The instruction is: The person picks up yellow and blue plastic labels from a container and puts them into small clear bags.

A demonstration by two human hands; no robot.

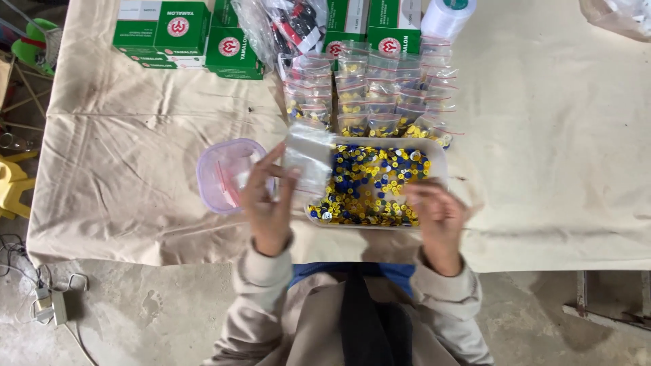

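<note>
Seen from above, the left hand (pixel 266 203) pinches a small clear bag (pixel 308 157) by its lower edge, holding it up at 10 o'clock from a white tray (pixel 439 157) heaped with yellow and blue buttons (pixel 369 184). The right hand (pixel 437 218) rests at the tray's 4 o'clock corner, fingers curled together over buttons; whether it grips any cannot be told. To fill well, the bag's mouth likely needs spreading wide and close over the tray, so strays fall back in; filled bags (pixel 380 95) lie in rows at 12 o'clock, a lilac tub (pixel 211 177) at 9.
</note>
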